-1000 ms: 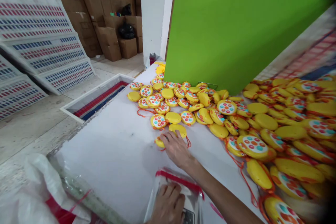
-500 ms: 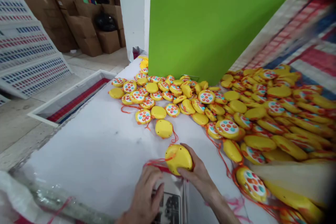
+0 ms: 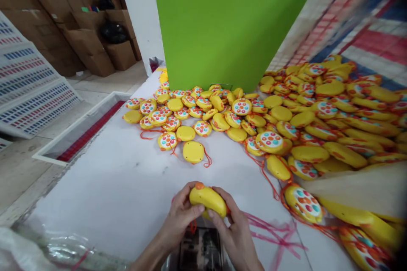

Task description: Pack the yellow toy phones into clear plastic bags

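Between my hands is a yellow plastic toy (image 3: 208,200) with orange bumps, tilted so its edge faces up. My left hand (image 3: 179,216) grips its left end, thumb pressed on the near side. My right hand (image 3: 233,228) closes round the right end in the same way. An orange cord (image 3: 193,226) hangs below it near my left fingers. Under the hands lies a dark, shiny rectangular object (image 3: 199,249), partly covered by my wrists. Beyond, a similar yellow toy (image 3: 193,152) rests back side up with its cord loop beside it.
Many more yellow toys (image 3: 270,140) with coloured buttons are heaped across the back and right of the white table (image 3: 108,186). Pink ribbon strips (image 3: 280,239) lie right of my hands. A green panel (image 3: 235,25) stands behind. Clear plastic (image 3: 63,247) covers the front left edge.
My left hand has come up from the near side and now holds the toy too. The toy has turned from its flat back to its edge. The view has shifted slightly.
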Demonstrator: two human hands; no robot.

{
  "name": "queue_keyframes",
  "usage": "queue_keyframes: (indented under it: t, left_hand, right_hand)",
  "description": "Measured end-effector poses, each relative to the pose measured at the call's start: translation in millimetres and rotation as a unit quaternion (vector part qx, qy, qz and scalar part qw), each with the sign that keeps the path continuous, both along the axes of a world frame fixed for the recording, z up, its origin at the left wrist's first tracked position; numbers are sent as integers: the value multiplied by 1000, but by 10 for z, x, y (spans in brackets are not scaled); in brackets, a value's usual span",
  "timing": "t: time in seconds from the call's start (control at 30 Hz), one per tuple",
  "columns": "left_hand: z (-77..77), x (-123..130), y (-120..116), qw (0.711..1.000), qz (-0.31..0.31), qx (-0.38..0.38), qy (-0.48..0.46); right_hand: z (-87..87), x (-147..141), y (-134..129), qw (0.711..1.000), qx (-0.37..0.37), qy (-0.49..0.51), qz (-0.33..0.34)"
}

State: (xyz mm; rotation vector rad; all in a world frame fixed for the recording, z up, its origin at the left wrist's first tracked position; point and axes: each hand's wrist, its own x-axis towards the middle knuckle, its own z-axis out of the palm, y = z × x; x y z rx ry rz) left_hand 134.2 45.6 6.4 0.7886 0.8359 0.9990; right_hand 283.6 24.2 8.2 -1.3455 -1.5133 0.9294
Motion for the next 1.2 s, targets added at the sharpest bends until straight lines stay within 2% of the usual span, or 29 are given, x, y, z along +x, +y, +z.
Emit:
queue_keyframes:
  t: [0.13, 0.23, 0.3, 0.33, 0.4, 0.47, 0.53, 0.63, 0.73, 0.87, 1.0, 1.13, 1.2]
  left_hand:
    - [-16, -46, -32, 990, -12, 67, 123]
    - [-28, -104, -35, 979, -14, 90, 184]
    - [-54, -178, -55, 956, 30, 125, 264]
    - [-73, -218, -76, 932, 63, 155, 321]
    - [-128, -272, -147, 864, 104, 242, 428]
    - [-210, -255, -244, 797, 71, 349, 487]
    - [-316, -169, -339, 734, 21, 432, 523]
    - [-477, -21, -420, 652, 8, 475, 591]
    - [-565, 34, -418, 615, -6, 487, 620]
    - [-534, 37, -363, 630, -49, 469, 617]
    - [-447, 42, -323, 664, -53, 438, 604]
    - [-437, -33, -334, 750, -44, 367, 549]
    - [-470, -81, -344, 780, -20, 346, 521]
  right_hand:
    - [-36, -9, -55, 994, 83, -60, 29]
    - [-14, 26, -29, 991, 69, -96, 63]
    - [48, 102, 69, 989, 51, -118, 76]
    - [98, 154, 147, 989, 44, -123, 68]
    - [221, 264, 347, 993, 27, -114, 23]
    - [336, 341, 545, 996, 4, -79, -28]
    - [385, 351, 664, 998, -31, -30, -44]
    - [279, 273, 620, 993, -113, 40, -13]
    - [57, 189, 409, 969, -211, 129, 0]
    - [-118, 170, 173, 937, -280, 208, -29]
    - [-101, 222, 85, 928, -292, 225, -53]
    - [-61, 263, -2, 921, -312, 225, -71]
    - [-52, 278, -79, 917, -321, 220, -85]
